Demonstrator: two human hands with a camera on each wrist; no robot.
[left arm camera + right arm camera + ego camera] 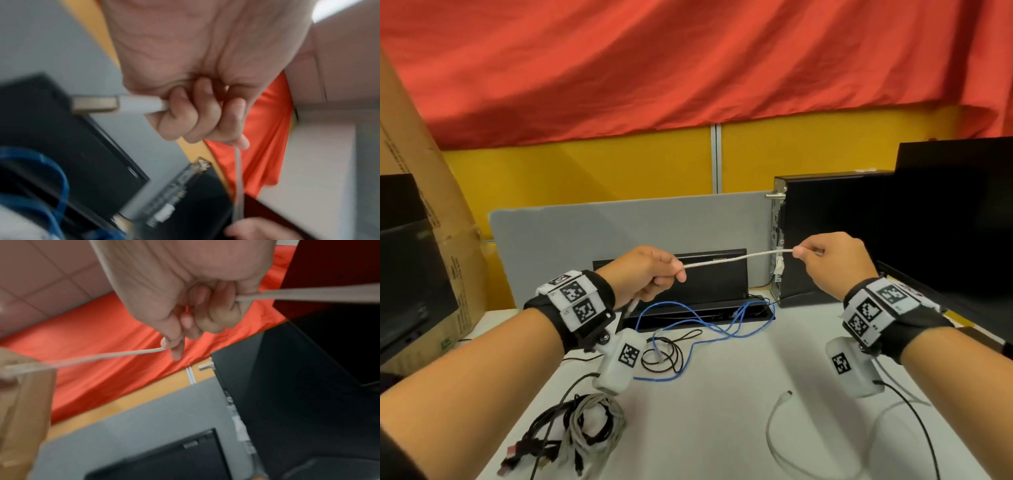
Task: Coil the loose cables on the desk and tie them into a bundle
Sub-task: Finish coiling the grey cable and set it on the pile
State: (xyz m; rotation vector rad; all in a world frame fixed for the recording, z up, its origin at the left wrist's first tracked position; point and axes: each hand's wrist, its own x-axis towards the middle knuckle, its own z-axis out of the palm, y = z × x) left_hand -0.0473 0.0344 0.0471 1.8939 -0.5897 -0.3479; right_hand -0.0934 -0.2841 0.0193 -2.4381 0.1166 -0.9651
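Observation:
A white cable (736, 259) is stretched taut in the air between both hands, above the desk. My left hand (659, 274) grips one end of it; its white USB plug (115, 104) sticks out of the fist in the left wrist view. My right hand (822, 255) pinches the cable (115, 354) between thumb and finger further along. The rest of the white cable (777, 428) trails down onto the desk at the right. A loose blue cable (709, 329) and a thin black cable (671, 356) lie on the desk in the middle. A bundle of coiled cables (582, 428) lies at the front left.
A black computer case (832, 236) stands at the back right, next to a dark monitor (955, 222). A grey divider panel (619, 233) and a black tray (695, 308) are behind the cables. A cardboard box (424, 205) leans at the left.

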